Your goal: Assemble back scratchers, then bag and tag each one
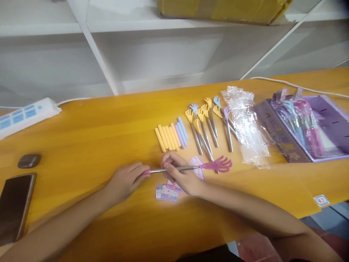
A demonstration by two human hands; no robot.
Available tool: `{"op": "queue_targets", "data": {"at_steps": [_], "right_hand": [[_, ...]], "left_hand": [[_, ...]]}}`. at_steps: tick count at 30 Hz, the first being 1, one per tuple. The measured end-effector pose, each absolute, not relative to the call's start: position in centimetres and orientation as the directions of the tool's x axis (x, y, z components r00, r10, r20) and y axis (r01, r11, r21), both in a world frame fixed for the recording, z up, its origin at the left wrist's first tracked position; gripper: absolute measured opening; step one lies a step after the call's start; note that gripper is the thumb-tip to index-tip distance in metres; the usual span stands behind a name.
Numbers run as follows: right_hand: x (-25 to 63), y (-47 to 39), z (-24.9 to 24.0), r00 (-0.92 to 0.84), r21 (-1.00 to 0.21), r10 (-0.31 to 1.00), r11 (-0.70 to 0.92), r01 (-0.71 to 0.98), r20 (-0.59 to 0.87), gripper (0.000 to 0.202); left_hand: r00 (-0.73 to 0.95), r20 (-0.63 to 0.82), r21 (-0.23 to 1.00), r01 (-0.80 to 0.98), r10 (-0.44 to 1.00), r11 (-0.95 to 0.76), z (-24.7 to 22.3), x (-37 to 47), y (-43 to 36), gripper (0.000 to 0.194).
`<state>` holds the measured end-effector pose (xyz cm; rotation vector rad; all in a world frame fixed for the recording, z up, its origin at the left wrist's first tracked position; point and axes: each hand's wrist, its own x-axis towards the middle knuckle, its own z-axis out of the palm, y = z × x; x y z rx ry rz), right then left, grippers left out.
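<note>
A pink back scratcher point(218, 165) with a metal rod lies across both my hands, its claw pointing right. My left hand point(128, 182) is closed round its pink handle end. Around the rod, my right hand point(180, 174) pinches with thumb and fingers. Small printed cards point(167, 193) lie on the table under and beside my right hand. Beyond my hands is a row of loose handle sleeves point(167, 137) in yellow, purple and blue. Several back scratcher heads with bare metal rods point(205, 123), in yellow, blue and purple, are spread to the right of the sleeves.
Clear plastic bags point(245, 127) lie beside a purple box point(300, 134) holding bagged pink and blue back scratchers. At the left are a power strip point(29, 114), a dark mouse point(29, 161) and a phone point(16, 207). White shelving with a cardboard box point(223, 10) stands behind the table.
</note>
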<state>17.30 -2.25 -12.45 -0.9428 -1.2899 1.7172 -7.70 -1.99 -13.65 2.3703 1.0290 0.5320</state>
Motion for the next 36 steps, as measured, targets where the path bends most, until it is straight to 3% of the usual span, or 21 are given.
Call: {"op": "queue_targets", "data": {"at_steps": [4,7,11,17,21,28,33,36], "right_hand": [[17.2,-1.2,-12.9,-0.416,-0.948,0.908,-0.163,-0.273,-0.036,0.043],[17.1,-0.3,-13.1,-0.307,-0.951,0.951,-0.072,-0.3,0.025,0.052],[15.8,0.9,-12.7,-0.226,-0.95,0.972,-0.008,-0.313,0.066,0.04],[13.2,1.5,-12.0,-0.143,-0.913,0.978,0.084,-0.4,0.152,0.006],[12.7,0.6,-13.0,-0.172,-0.885,0.946,0.178,-0.43,0.274,0.009],[12.4,-0.5,-13.6,-0.31,-0.9,0.895,0.186,-0.395,0.321,0.014],[13.1,0.6,-12.8,-0.402,-0.955,0.892,0.096,-0.279,0.207,0.012],[14.1,1.9,-12.0,-0.255,-0.939,0.935,0.164,-0.301,0.245,0.017]], "left_hand": [[0.597,0.155,0.582,0.588,0.787,-0.561,-13.9,-7.7,-2.0,0.023],[0.581,0.149,0.595,0.594,0.8,-0.542,-14.0,-7.6,-2.1,0.026],[0.529,0.188,0.608,0.599,0.827,-0.521,-14.1,-7.7,-1.9,0.03],[0.51,0.246,0.607,0.582,0.824,-0.541,-14.2,-8.2,-1.0,0.035],[0.577,0.285,0.574,0.537,0.765,-0.618,-14.1,-8.2,-1.2,0.034],[0.632,0.291,0.586,0.475,0.718,-0.656,-14.5,-8.2,-1.4,0.029],[0.582,0.212,0.638,0.527,0.785,-0.562,-14.1,-8.2,-1.5,0.028],[0.515,0.104,0.692,0.577,0.851,-0.434,-13.6,-8.0,-1.5,0.028]]}}
